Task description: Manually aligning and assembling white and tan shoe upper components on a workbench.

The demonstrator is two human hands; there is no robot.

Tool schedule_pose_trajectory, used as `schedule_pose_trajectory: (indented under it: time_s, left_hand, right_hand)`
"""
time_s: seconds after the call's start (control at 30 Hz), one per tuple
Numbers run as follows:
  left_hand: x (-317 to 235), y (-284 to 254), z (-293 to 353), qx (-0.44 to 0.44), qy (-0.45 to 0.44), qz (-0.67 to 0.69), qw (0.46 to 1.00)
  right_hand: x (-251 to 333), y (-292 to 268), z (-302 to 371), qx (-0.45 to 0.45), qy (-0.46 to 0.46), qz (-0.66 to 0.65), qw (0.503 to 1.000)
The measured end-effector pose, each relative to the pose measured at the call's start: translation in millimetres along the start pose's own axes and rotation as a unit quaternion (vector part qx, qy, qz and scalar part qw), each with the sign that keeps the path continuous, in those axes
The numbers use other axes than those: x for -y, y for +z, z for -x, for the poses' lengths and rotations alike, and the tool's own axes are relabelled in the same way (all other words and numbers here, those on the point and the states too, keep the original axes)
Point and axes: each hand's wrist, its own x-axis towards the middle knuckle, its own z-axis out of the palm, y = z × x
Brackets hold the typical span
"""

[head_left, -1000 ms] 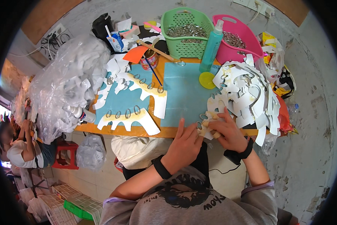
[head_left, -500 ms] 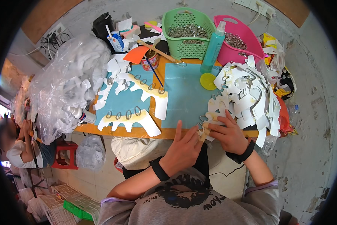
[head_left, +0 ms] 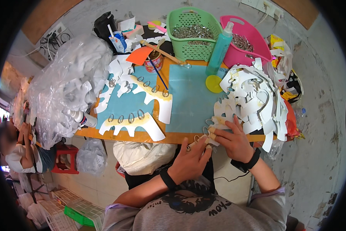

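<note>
Left hand: The near end of a toothed white piece (head_left: 219, 121) is pinched between the fingertips of the left grip (head_left: 189, 161), just off the front edge of the counter (head_left: 173, 137).
Right hand: The same piece is touched by the fingertips of the right grip (head_left: 235, 145), just beside the left; whether it is pinched there cannot be told, as the thumb side is hidden.
Piece in hand: It is stretched away from between both grips toward the counter. Wire rings are seen along its left edge, so it is judged well advanced but not yet laid aside.
Ringed pieces: Left of the grips, a front piece (head_left: 151, 130) and a rear piece (head_left: 164, 108) are laid out, each with four rings along a yellowed band; their ringing is judged done.
Pile: Beyond the right grip, many yellow-stained white pieces are heaped in a pile (head_left: 262, 107).
Supply: Far beyond the grips, loose metal rings are heaped in a green basket (head_left: 192, 53) and a pink basket (head_left: 234, 57); much is judged left.
Change from half a second earlier: The left grip has been drawn down toward the body, and a ring has been brought into view beside its fingertips. The front and rear pieces are left as they were.
</note>
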Motion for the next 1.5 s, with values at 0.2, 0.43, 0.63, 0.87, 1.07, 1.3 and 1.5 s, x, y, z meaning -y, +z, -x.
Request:
schedule_pose_trajectory:
  time_s: [0.2, 0.43, 0.63, 0.87, 1.07, 1.3, 1.5]
  left_hand:
    - [-3.6, -0.3, -0.6, 0.012, 0.015, -0.028, 0.999]
    - [-6.2, -3.6, -8.4, 0.014, 0.021, -0.007, 1.000]
    - [-6.5, -5.3, -10.8, 0.028, 0.024, -0.031, 0.999]
    - [-11.0, -2.4, -5.0, 0.027, 0.021, -0.058, 0.998]
    - [-10.1, -2.8, -3.5, 0.030, 0.001, -0.040, 0.999]
    - [-13.4, -8.1, -5.3, 0.033, -0.023, 0.000, 0.999]
    - [-12.9, -8.2, -0.9, 0.043, -0.019, 0.005, 0.999]
  right_hand:
    - [0.1, -0.9, -0.5, -0.001, 0.004, 0.018, 1.000]
    - [-5.0, 9.3, 7.7, -0.121, 0.232, -0.308, 0.915]
    - [5.9, 5.0, 1.9, -0.117, 0.064, -0.189, 0.973]
    - [25.5, 6.6, -2.6, -0.014, 0.024, 0.042, 0.999]
    - [2.7, 19.4, 3.8, -0.112, 0.156, -0.295, 0.936]
    - [22.4, 15.2, -2.8, -0.057, 0.124, -0.132, 0.982]
    - [17.2, 8.6, -7.2, -0.187, 0.149, -0.229, 0.943]
